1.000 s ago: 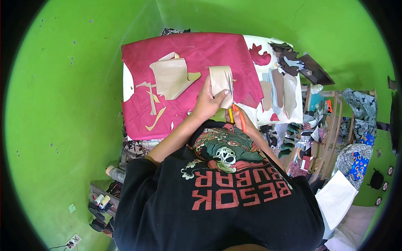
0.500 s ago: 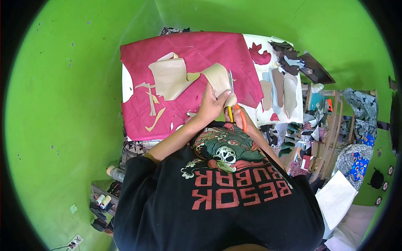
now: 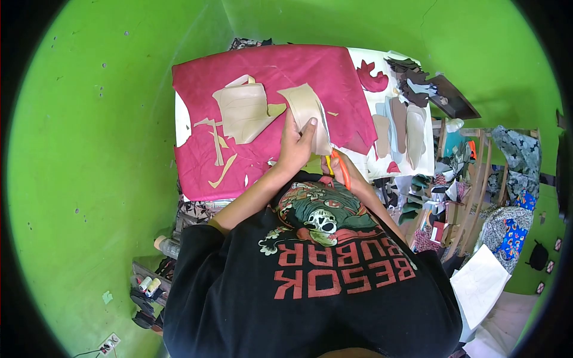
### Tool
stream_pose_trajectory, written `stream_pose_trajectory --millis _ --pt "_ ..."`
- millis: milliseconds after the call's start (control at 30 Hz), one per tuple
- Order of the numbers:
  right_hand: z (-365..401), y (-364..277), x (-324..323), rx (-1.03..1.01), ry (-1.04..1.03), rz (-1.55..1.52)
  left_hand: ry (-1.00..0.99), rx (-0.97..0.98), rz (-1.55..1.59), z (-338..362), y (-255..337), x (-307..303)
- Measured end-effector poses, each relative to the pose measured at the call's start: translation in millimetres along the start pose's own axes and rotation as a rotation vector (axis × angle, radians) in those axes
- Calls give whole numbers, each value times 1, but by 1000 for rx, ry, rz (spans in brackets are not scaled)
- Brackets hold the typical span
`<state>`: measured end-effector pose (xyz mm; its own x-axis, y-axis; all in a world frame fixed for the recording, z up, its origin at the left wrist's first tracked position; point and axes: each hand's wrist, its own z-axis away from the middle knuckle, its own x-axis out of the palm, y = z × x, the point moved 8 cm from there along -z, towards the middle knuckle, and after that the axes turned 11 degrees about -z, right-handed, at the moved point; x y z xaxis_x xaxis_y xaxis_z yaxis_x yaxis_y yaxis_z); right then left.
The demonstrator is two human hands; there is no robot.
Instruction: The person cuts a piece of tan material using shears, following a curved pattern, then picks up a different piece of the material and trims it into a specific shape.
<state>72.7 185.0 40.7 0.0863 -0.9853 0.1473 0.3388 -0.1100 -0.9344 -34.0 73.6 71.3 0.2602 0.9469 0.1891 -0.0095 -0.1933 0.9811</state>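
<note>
My left hand grips a tan piece of fabric, held up over the magenta cloth that covers the table. My right hand holds scissors with orange and yellow handles; their blades run up along the right edge of the tan piece. A larger tan piece lies flat on the cloth to the left, with thin tan offcuts around it.
Sole-shaped cutouts and dark scraps lie on the white surface at the table's right end. A dark board sits past them. Patterned fabrics crowd wooden racks on the right. Thread spools stand on a low shelf at the left.
The tan piece has turned and opened flatter in my left hand, which has shifted up onto it. The scissors stay at its right edge, near my chest.
</note>
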Motion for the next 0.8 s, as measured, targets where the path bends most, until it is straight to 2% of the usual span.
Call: stream_pose_trajectory --millis 100,267,467,633,733,800 --pt "3 -2 1 7 25 19 -25 14 -122 -2 -1 1" --pt "2 -3 2 -2 23 -4 -12 -7 -104 0 3 3" --pt "-1 11 -2 80 1 -43 -9 -10 -91 -3 -5 4" --pt "3 -2 4 75 2 -66 -14 -40 -56 -2 -1 3" --pt "1 26 -9 64 59 -13 -52 -12 -87 -1 0 4" --pt "-1 35 -12 77 53 -22 -85 -28 -214 -3 -4 3"
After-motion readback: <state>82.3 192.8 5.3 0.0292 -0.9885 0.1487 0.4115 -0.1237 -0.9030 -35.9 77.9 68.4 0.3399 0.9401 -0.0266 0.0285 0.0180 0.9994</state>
